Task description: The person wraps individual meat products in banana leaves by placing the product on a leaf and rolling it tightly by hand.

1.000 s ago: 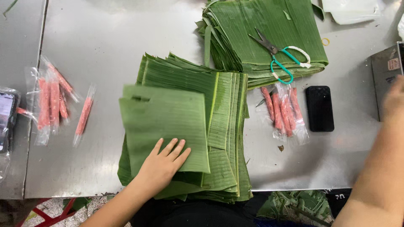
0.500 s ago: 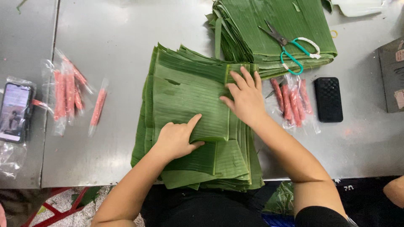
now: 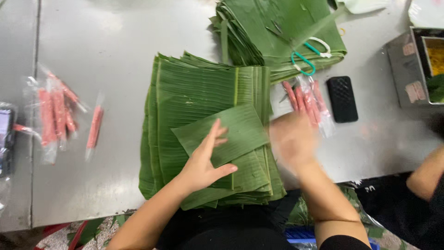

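Grey metal tabletop (image 3: pixel 111 51) seen from the head camera, with a seam running down the left side and bits of leaf on the floor below the near edge. At the far right sits a metal tray (image 3: pixel 418 69) holding something yellow and a bit of green leaf — it's cut off by the frame, so that's all I can make out. Clear sleeves of pink sausage sticks (image 3: pixel 55 113) lie on the left, and more pink sticks in plastic (image 3: pixel 307 99) lie just beside a black phone (image 3: pixel 342 98).

In the middle is a big stack of banana leaves (image 3: pixel 194 92), with a second leaf pile (image 3: pixel 277 28) behind it carrying green-handled scissors (image 3: pixel 307 55).

Compared with half a second ago, the small leaf piece (image 3: pixel 236 129) now lies skewed on top of the stack, and the right hand (image 3: pixel 291 141) has come off the leaves to the stack's right edge. It's pure motion blur, so I can't tell how its fingers are set.

The left hand (image 3: pixel 203 164) rests flat on the small leaf piece, fingers (image 3: pixel 212 136) spread loosely with the thumb out, pressing rather than gripping anything.
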